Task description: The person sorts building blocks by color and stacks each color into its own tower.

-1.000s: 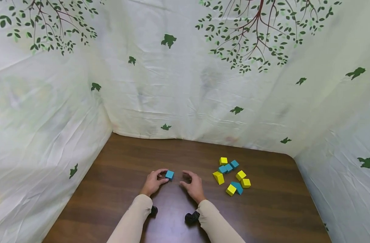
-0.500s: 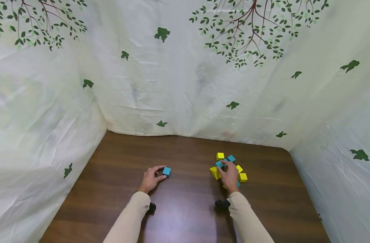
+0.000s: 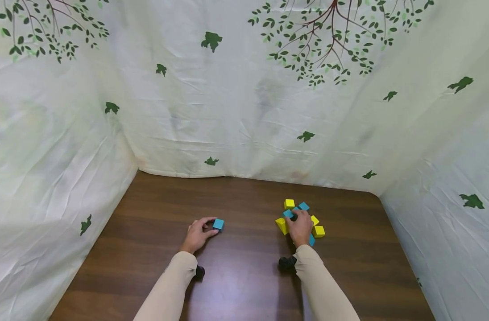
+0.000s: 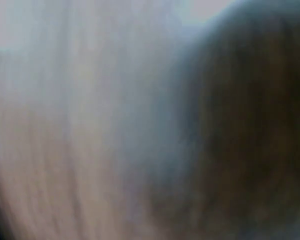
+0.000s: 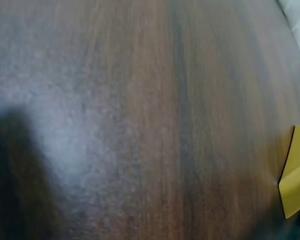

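Note:
In the head view, my left hand holds a blue cube between thumb and index finger, down at the tabletop left of centre. My right hand reaches into a group of blocks on the right, its thumb and curled index finger pinching a blue cube at the group's left side. Behind those fingers sits another blue cube. A yellow wedge-like block lies just left of the thumb; in the right wrist view a yellow block shows at the edge. The left wrist view is blurred.
Around the right hand are a yellow cube at the back, a yellow cube on the right and a blue block partly covered by the wrist. A printed cloth surrounds the brown wooden table.
My right hand has moved from beside the left hand's blue cube rightward to the group of blocks, and its fingers have closed in there. The left hand stays at its cube; the head view shifts slightly.

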The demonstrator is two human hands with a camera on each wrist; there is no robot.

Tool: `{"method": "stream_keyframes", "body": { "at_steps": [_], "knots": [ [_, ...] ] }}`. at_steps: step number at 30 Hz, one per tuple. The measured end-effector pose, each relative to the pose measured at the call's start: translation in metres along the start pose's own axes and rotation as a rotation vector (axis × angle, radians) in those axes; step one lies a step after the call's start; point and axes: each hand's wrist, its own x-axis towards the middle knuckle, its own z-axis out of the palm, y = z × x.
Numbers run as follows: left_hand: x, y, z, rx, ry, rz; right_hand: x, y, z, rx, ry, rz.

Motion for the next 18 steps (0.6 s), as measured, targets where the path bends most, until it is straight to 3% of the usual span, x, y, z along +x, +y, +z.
{"method": "stream_keyframes", "body": {
  "at_steps": [12, 18],
  "knots": [
    [-0.0004, 0.0, 0.002, 0.021, 0.021, 0.001, 0.0059, -0.0034, 0.0, -0.086, -0.077, 0.045],
    [-0.0003, 0.0019, 0.0024, 0.025, 0.02, -0.001, 0.0037, 0.0001, 0.0019, -0.06, -0.095, 0.061]
  ]
}}
